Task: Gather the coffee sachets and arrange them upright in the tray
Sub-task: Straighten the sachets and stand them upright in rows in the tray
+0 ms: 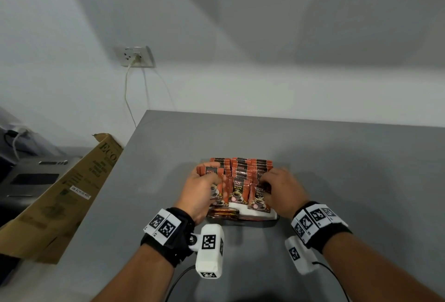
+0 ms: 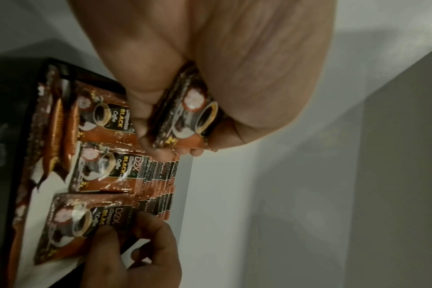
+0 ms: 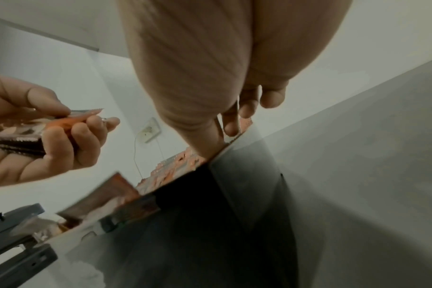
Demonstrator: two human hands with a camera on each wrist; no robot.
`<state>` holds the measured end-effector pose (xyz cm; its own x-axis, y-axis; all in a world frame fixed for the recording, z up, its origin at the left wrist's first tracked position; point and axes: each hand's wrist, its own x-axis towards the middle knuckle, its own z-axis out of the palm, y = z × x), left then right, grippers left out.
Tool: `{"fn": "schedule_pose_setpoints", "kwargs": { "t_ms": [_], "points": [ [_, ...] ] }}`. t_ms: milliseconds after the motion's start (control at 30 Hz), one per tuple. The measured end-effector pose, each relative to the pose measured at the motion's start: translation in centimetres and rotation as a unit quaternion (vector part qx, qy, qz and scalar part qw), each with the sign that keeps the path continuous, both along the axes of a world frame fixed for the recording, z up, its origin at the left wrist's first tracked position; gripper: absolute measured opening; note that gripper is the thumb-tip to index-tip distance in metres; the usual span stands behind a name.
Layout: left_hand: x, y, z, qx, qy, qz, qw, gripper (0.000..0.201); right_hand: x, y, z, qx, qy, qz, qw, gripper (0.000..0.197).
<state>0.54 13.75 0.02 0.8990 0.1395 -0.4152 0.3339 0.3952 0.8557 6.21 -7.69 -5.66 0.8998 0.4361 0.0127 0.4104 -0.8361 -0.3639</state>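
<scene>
Head view, and nearest us two sachets (image 1: 225, 212) lie flat at the near left edge of the tray (image 1: 274, 217), with bare white tray floor beside them. Just behind, the left hand (image 1: 201, 195) has its fingers curled round a small bunch of sachets (image 2: 185, 115), lifted at the tray's left side; the left wrist view shows thumb and fingers clamped on that bunch. Over on the right, the right hand (image 1: 280, 190) has its fingertips (image 2: 106, 231) pinching the top edge of the front sachet (image 1: 260, 199) in the right-hand row, steadying it upright. Between the two hands the middle row (image 1: 238, 190) stands upright, and more rows pack the tray all the way to its far edge. The tray itself sits on the grey table (image 1: 337, 157).

By my reckoning the gathering is nearly over and this is the filling-in stage. Next move, I'd say: slot the left hand's bunch upright into the left row while the right keeps its row from tipping. Then those two flat ones need standing up.
</scene>
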Motion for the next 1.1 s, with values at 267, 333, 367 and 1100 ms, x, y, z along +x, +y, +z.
{"fn": "schedule_pose_setpoints", "kwargs": {
  "t_ms": [267,333,367,1100],
  "points": [
    [-0.5,-0.9,0.7,0.007,-0.025,-0.039,0.999,0.039,-1.1,0.5,-0.1,-0.108,-0.018,0.084,0.99,0.008],
    [-0.5,-1.0,0.5,-0.008,-0.013,-0.034,0.999,0.043,-1.0,0.5,-0.3,-0.128,-0.022,0.083,0.988,0.008],
    [-0.4,-0.9,0.4,-0.011,-0.003,-0.032,0.999,0.042,-0.9,0.4,-0.4,-0.132,-0.024,0.083,0.988,0.011],
    [-0.4,1.8,-2.0,0.128,0.023,0.035,0.991,0.029,0.4,3.9,3.4,0.112,0.136,-0.025,0.984,0.016]
  ]
}}
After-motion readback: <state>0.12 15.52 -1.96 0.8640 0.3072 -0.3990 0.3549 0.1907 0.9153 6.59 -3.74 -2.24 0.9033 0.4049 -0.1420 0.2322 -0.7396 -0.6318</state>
